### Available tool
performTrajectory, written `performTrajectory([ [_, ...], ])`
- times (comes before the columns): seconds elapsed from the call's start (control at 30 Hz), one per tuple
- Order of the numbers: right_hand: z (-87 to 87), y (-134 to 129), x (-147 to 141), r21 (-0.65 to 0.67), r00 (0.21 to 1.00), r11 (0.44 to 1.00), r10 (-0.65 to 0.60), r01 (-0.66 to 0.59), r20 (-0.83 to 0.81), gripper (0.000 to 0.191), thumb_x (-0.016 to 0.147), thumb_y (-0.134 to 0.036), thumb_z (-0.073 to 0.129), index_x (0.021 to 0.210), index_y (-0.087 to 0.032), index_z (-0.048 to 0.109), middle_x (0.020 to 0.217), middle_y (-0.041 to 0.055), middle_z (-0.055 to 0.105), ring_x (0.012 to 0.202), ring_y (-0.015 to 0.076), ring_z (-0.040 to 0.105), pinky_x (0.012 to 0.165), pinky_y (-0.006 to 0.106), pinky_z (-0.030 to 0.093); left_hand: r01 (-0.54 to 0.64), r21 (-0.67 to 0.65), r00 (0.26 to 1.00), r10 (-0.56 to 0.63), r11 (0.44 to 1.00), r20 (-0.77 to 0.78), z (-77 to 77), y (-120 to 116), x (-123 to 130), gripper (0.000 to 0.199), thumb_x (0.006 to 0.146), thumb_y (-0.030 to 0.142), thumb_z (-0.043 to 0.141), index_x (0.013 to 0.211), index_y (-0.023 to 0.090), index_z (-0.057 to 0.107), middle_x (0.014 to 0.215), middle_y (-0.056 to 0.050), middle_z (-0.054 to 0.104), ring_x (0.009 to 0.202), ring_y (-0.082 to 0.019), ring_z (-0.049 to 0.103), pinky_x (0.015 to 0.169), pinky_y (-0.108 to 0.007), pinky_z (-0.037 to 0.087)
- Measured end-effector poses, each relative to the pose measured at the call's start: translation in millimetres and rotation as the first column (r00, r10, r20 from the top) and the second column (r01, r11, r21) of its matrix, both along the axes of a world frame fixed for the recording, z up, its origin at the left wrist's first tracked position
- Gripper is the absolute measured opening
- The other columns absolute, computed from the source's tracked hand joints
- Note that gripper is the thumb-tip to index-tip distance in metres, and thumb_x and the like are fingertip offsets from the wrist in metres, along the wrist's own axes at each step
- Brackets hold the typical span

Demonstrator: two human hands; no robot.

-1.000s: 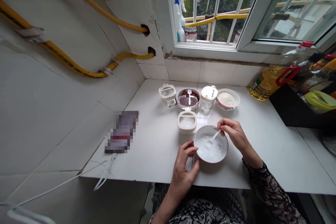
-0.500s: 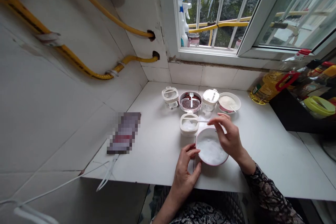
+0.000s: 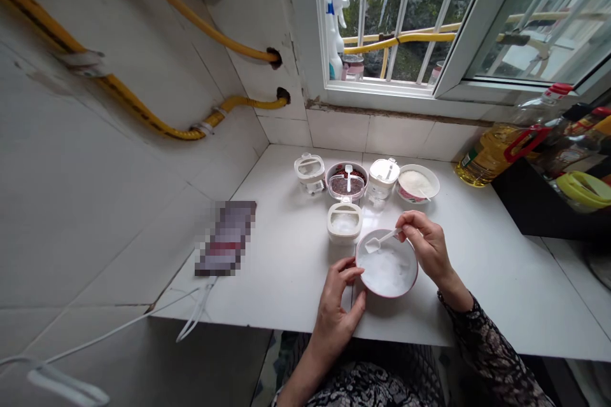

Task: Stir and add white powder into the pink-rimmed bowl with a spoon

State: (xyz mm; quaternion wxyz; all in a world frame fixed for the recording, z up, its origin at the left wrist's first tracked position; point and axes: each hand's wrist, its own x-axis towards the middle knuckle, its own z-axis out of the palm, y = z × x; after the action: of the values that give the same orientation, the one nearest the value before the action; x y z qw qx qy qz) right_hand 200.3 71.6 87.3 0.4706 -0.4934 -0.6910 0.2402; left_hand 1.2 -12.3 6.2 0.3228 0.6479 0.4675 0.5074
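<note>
A pink-rimmed bowl point(image 3: 387, 270) holding white powder or granules stands near the counter's front edge. My left hand point(image 3: 340, 299) rests at its left side, fingertips and thumb curved against the wall to hold it. Between the thumb and fingers of my right hand point(image 3: 427, 245) is the handle of a small white spoon point(image 3: 375, 244). The spoon's scoop is tilted over the left part of the bowl; whether any powder lies in it, I cannot tell. Just behind the bowl sits a clear jar with a cream rim point(image 3: 344, 224), its lid raised and white contents inside.
Along the back stand a lidded jar point(image 3: 310, 172), a bowl of dark red contents point(image 3: 346, 187) with a white spoon across it, another lidded jar point(image 3: 384, 178) and a bowl of white grains point(image 3: 414, 183). An oil bottle point(image 3: 482, 152) is at right; a pixelated item point(image 3: 226, 238) lies left.
My right hand has moved right and drawn the spoon out of the cream-rimmed jar to above the bowl. My left hand stays against the bowl.
</note>
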Motion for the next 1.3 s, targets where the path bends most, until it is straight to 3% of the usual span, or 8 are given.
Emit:
performTrajectory([
  [0.23, -9.3, 2, -1, 0.042, 0.908, 0.968, 0.217, -0.248, 0.357, 0.019, 0.083, -0.009, 0.045, 0.077, -0.022, 0.057, 0.070, -0.0022, 0.066, 0.060, 0.0149, 0.056, 0.097, 0.045, 0.042, -0.020, -0.017, 1.000, 0.020, 1.000, -0.007, -1.9, -1, 1, 0.029, 0.087, 0.015, 0.060, 0.115, 0.024, 0.064, 0.127, -0.010, 0.059, 0.113, -0.022, 0.064, 0.094, -0.036, 0.058],
  [0.47, -6.0, -2, -6, -0.092, 0.904, 0.940, 0.342, -0.329, 0.257, 0.023, 0.082, -0.009, 0.042, 0.075, -0.024, 0.058, 0.058, -0.0048, 0.061, 0.062, 0.0167, 0.055, 0.100, 0.045, 0.042, -0.020, -0.015, 1.000, 0.019, 1.000, -0.019, 0.1, -1, 0, 0.030, 0.087, 0.014, 0.060, 0.115, 0.024, 0.064, 0.126, -0.010, 0.059, 0.111, -0.022, 0.065, 0.092, -0.035, 0.059],
  [0.63, -0.8, -2, -1, -0.202, 0.969, 0.956, 0.233, -0.214, 0.077, 0.020, 0.079, -0.015, 0.046, 0.068, -0.023, 0.060, 0.055, -0.0007, 0.060, 0.073, 0.0210, 0.060, 0.078, 0.035, 0.048, -0.016, 0.004, 1.000, 0.017, 1.000, -0.022, -1.2, -1, 0, 0.032, 0.088, 0.013, 0.060, 0.116, 0.026, 0.062, 0.127, -0.009, 0.059, 0.113, -0.021, 0.064, 0.092, -0.034, 0.058],
  [0.8, 1.0, 3, 5, -0.376, 0.969, 0.906, 0.120, -0.197, -0.218, 0.015, 0.076, -0.023, 0.050, 0.069, -0.020, 0.062, 0.052, -0.0027, 0.055, 0.052, 0.0148, 0.051, 0.055, 0.028, 0.042, -0.001, 0.002, 0.999, 0.001, 1.000, -0.038, -3.5, 0, -1, 0.031, 0.089, 0.013, 0.060, 0.118, 0.026, 0.061, 0.128, -0.009, 0.057, 0.116, -0.022, 0.062, 0.093, -0.035, 0.057],
  [0.97, 2.7, 7, 9, -0.419, 0.925, 0.886, 0.030, -0.200, -0.379, 0.012, 0.071, -0.026, 0.056, 0.065, -0.019, 0.064, 0.050, -0.0027, 0.054, 0.050, 0.0132, 0.049, 0.056, 0.028, 0.041, 0.007, -0.007, 0.999, -0.007, 1.000, -0.038, -5.5, -1, -2, 0.031, 0.090, 0.014, 0.059, 0.118, 0.026, 0.060, 0.129, -0.009, 0.056, 0.118, -0.022, 0.061, 0.095, -0.035, 0.057],
  [1.3, 0.5, 13, 4, -0.419, 0.881, 0.896, -0.075, -0.146, -0.468, 0.010, 0.069, -0.027, 0.061, 0.066, -0.019, 0.065, 0.049, -0.0024, 0.056, 0.052, 0.0144, 0.053, 0.059, 0.030, 0.045, 0.016, -0.015, 1.000, -0.016, 1.000, -0.019, -4.6, -1, -1, 0.032, 0.090, 0.014, 0.059, 0.118, 0.028, 0.059, 0.130, -0.008, 0.056, 0.118, -0.021, 0.062, 0.096, -0.034, 0.056],
])
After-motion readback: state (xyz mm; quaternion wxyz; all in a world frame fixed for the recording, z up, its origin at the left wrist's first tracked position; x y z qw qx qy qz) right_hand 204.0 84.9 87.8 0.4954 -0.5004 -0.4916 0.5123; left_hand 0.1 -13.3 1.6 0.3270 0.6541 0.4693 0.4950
